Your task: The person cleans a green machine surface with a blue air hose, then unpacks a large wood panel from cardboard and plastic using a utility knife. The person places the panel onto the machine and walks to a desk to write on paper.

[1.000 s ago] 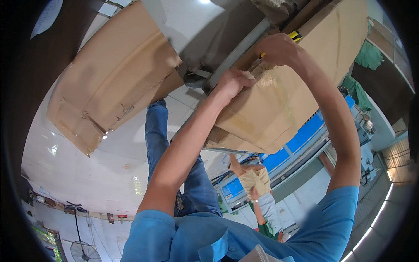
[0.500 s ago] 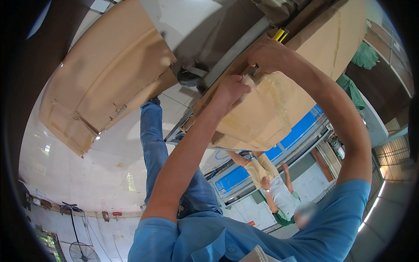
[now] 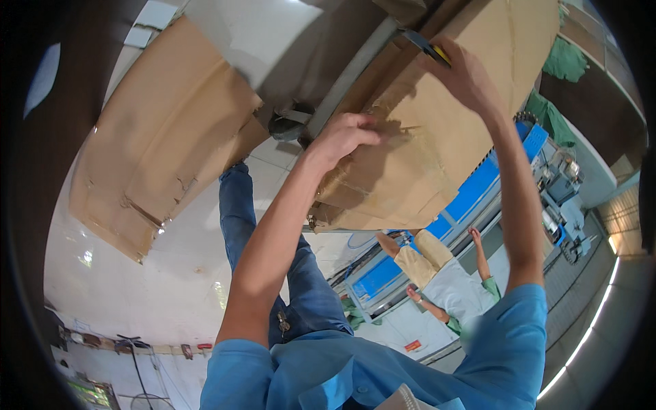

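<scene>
In my right hand [image 3: 463, 80] is a black and yellow utility knife [image 3: 437, 52], its blade end pointing up and left above the edge of a cardboard box. The fingers are wrapped round its handle. My left hand [image 3: 344, 140] is over the left part of the large brown cardboard box [image 3: 417, 171], fingers apart and holding nothing that I can see; its fingertips are slightly blurred. Clear tape and creases run over the box's surface near that hand. I cannot tell whether the left fingertips touch the cardboard.
To the left, a large flattened cardboard sheet [image 3: 164, 137] lies on the pale tiled floor. A grey metal edge [image 3: 355, 75] runs beside the box, with a dark caster wheel [image 3: 290, 126] near it. Another person [image 3: 454, 290] stands beyond the box by a blue conveyor frame [image 3: 471, 191].
My right hand has lifted off the box edge and moved up and right with the knife. My left hand has let go of the torn cardboard edge and drawn back slightly.
</scene>
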